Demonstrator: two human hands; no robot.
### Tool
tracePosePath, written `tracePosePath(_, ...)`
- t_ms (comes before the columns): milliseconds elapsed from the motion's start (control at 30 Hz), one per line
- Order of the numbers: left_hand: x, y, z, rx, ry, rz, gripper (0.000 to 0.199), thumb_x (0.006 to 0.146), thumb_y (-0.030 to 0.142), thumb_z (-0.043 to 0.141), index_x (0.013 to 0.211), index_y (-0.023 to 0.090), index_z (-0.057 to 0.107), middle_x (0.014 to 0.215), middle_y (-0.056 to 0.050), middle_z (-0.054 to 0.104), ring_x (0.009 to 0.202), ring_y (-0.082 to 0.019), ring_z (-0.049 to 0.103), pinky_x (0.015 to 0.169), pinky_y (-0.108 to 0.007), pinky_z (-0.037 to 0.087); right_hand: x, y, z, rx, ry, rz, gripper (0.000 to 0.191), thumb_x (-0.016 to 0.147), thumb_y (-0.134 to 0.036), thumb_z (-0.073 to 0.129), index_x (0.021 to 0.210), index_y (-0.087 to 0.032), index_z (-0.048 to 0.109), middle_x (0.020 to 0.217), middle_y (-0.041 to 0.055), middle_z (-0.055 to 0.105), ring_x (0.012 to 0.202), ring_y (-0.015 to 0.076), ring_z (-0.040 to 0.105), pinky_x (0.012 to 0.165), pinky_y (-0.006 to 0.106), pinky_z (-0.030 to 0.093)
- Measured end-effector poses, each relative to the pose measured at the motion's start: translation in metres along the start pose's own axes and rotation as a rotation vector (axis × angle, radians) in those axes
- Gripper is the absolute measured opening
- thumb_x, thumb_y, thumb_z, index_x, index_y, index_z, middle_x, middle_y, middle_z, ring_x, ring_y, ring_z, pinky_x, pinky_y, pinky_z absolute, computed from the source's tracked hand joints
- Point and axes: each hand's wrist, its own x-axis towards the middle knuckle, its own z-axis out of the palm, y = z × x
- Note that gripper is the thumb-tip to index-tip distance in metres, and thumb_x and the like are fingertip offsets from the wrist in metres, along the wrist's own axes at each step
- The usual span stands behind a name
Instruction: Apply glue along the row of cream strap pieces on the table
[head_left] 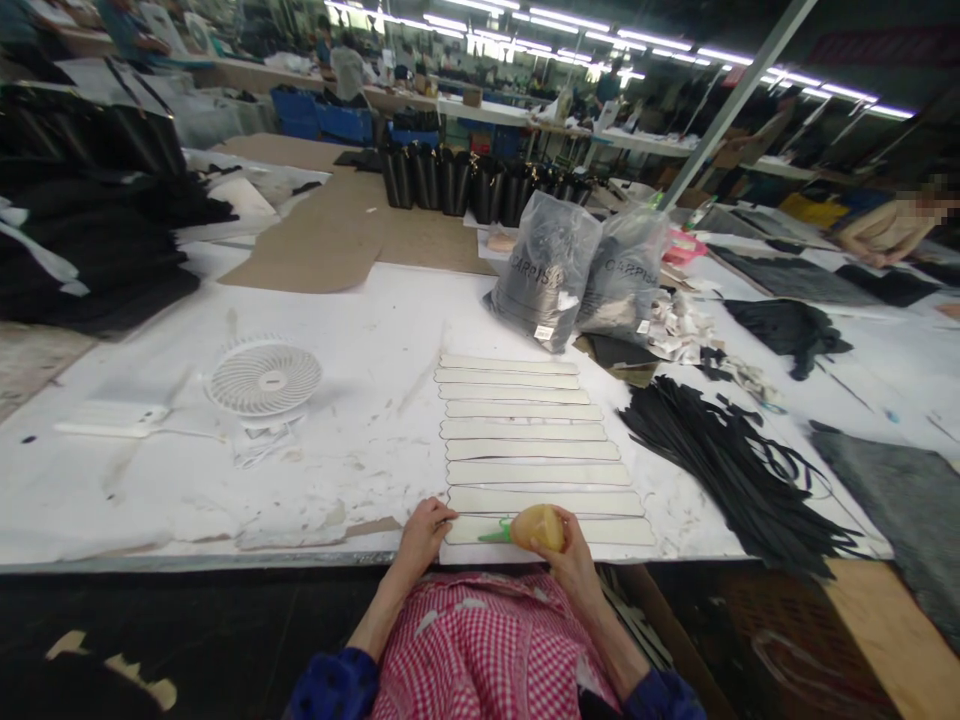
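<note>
At the bottom, closest to the viewer, a red-and-white checked apron (pixel 480 640) covers the wearer's lap below the table edge. Just beyond it, two bare hands rest at the near edge of a white-topped table (pixel 375 320). The right hand (pixel 576 555) grasps a rounded, yellowish bottle (pixel 536 527), its fingers closed around the right-hand end. The bottle lies on its side, its long axis running left to right, and its narrow green nozzle (pixel 495 535) points towards the left hand (pixel 427 530). The nozzle's tip is over the nearest pale strip (pixel 626 530), roughly in line with that strip's length. The bottle's body belongs to the right hand, but the tip is nearer the left fingertips, which lie just to its left, at the strip's left end. Those fingers are bent and close together; whether they pinch the strip or only press on it, I cannot tell.

Beyond the bottle, more pale strips (pixel 525 411) lie flat in a ladder of near-parallel rows, dark along their edges. To their right is a loose bundle of black strips (pixel 705 460); well to the left, a white round fan (pixel 266 380). Farther back stand two filled plastic bags (pixel 551 265) (pixel 626 265), then a row of upright black cases (pixel 442 180).
</note>
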Motion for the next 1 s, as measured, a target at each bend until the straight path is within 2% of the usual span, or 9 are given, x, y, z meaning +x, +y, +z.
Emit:
tracePosePath(367,0.000,0.003,-0.003,-0.004,-0.008,-0.004,0.024,0.076,0.018,0.051,0.090,0.022,0.070,0.088,-0.005,0.060,0.093,-0.021,0.055,0.086,-0.038,0.045,-0.004,-0.003,-0.017,0.034,0.105,0.051,0.073,0.050,-0.045,0.081,0.112,-0.022,0.049,0.098,0.0059,0.067,0.087,0.0267,0.064,0.077,0.042,0.053)
tracePosePath(600,0.000,0.004,-0.003,-0.007,0.001,-0.008,0.023,0.076,0.020,0.051,0.089,0.023,0.070,0.088,-0.004,0.060,0.091,-0.021,0.055,0.086,-0.037,0.045,-0.005,-0.006,-0.034,0.032,0.175,0.087,0.071,0.052,-0.046,0.081,0.112,-0.024,0.049,0.098,0.0059,0.066,0.086,0.0282,0.064,0.069,0.041,0.056)
tracePosePath(1000,0.003,-0.001,-0.002,-0.002,0.009,0.024,0.022,0.075,0.028,0.053,0.087,0.023,0.071,0.085,-0.005,0.061,0.090,-0.022,0.058,0.085,-0.040,0.048,-0.001,-0.012,-0.069,0.051,0.239,0.085,0.073,0.048,-0.044,0.083,0.111,-0.023,0.053,0.091,0.0044,0.066,0.076,0.0247,0.064,0.065,0.041,0.054)
